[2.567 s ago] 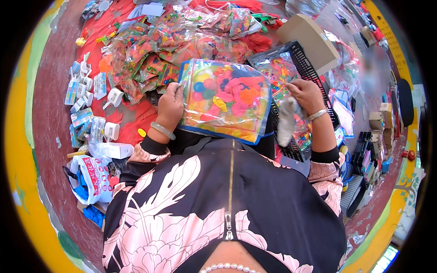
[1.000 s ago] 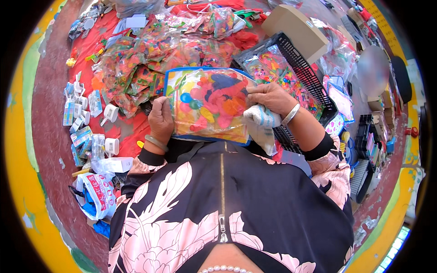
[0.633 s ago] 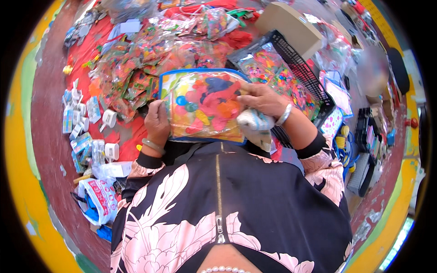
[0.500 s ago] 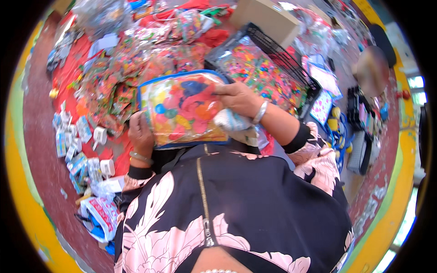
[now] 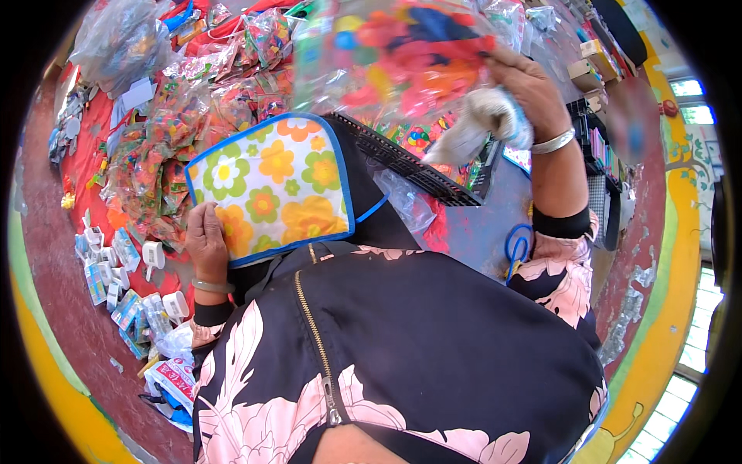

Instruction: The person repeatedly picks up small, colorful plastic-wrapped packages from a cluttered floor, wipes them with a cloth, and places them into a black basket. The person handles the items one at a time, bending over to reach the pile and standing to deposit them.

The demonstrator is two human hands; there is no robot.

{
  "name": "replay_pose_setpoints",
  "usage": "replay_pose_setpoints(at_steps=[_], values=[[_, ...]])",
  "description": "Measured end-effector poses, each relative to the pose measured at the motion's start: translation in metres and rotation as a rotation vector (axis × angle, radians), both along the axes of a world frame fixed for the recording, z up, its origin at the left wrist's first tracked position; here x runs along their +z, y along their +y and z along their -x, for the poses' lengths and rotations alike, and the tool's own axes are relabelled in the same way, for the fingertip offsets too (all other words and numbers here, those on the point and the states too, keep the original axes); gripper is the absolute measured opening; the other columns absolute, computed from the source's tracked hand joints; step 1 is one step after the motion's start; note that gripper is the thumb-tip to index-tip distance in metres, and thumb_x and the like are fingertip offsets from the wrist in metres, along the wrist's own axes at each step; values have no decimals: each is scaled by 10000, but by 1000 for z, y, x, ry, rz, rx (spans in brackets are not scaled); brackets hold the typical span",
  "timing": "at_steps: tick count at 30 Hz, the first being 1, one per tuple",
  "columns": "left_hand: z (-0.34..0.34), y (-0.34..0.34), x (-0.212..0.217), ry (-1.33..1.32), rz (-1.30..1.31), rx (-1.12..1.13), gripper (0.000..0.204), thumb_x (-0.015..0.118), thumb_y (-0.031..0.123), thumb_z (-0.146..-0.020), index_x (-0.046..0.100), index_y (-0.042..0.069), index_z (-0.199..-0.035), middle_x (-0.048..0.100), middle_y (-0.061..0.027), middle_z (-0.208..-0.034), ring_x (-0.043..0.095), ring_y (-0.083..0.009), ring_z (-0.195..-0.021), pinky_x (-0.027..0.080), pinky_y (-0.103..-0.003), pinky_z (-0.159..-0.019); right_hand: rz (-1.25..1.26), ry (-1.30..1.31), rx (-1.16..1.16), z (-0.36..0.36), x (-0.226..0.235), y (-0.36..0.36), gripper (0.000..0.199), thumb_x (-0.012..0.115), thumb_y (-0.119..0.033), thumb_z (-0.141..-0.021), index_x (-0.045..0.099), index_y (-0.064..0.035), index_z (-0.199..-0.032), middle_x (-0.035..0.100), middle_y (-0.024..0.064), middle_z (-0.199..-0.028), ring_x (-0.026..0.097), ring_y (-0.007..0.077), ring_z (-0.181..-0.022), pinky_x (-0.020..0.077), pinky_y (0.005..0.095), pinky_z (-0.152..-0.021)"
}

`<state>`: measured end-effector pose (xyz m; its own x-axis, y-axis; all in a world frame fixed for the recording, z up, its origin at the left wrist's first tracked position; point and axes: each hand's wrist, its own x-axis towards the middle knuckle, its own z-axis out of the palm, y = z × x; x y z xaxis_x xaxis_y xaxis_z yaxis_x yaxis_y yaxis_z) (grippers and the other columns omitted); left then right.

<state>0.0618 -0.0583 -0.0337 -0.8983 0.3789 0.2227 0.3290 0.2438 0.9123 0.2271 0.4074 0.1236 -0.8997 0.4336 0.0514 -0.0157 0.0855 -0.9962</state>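
A floral cloth [image 5: 286,185] with orange, yellow and green flowers, blue edging and a blue tie lies over my lap. My left hand [image 5: 207,243] is closed on its left edge, thumb side against the fabric. Up and to the right, my right hand [image 5: 533,89] grips a clear plastic bag [image 5: 386,66] of colourful, soft pieces that look like uninflated balloons; the bag is smeared by motion. A bunched white cloth [image 5: 479,127] hangs at the same hand, below its fingers. How the fingers hold the white cloth is partly hidden.
A black crate [image 5: 386,155] with small colourful items stands beyond my lap. Heaped plastic packets [image 5: 154,147] cover red sheeting at the left. White plug-like items [image 5: 153,257] and a printed plastic bag [image 5: 171,383] lie nearer. Boxes and a black basket [image 5: 597,147] stand at the right.
My right hand has lifted the clear bag away from the floral cloth, up and to the right, uncovering its pattern. The white cloth has moved along with it. My left hand stays at the cloth's edge.
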Motion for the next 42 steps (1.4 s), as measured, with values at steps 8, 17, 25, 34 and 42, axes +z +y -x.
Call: replay_pose_setpoints(at_steps=[8,17,25,34,42], values=[[0,7,2,-15,27,44,125,481,81,-959,584,10,-964,478,40,-729,381,-21,-583,312,-181,-504,82,-226,-215,-48,-129,134,336,559,-56,-852,594,15,-1178,623,54,-1088,578,123,-931,459,256,-836],[8,9,-1,10,168,114,123,482,89,-960,568,2,-977,577,-16,-869,489,-78,-764,425,-222,-701,-202,-553,-392,-104,-316,217,425,639,-256,-799,619,-32,-1159,629,146,-1140,595,246,-1041,444,318,-896],[3,17,4,72,147,109,126,486,94,-961,567,-3,-971,577,-31,-872,501,-86,-802,429,-228,-733,-809,-1435,-519,-152,-312,248,358,475,-175,-800,634,-113,-1115,597,185,-1167,542,344,-1128,441,405,-939],[2,22,11,170,218,158,73,557,58,-901,588,-8,-904,579,-78,-744,539,-166,-658,455,-293,-611,-716,-719,-285,-54,-196,156,312,538,-271,-818,676,-87,-1029,650,170,-1050,611,320,-996,457,367,-875],[-2,14,5,145,201,155,124,583,147,-873,597,38,-930,619,-184,-775,626,-339,-689,482,-391,-585,-714,94,-158,78,7,-130,242,536,-99,-915,626,2,-1115,660,86,-973,598,124,-898,474,259,-770]])
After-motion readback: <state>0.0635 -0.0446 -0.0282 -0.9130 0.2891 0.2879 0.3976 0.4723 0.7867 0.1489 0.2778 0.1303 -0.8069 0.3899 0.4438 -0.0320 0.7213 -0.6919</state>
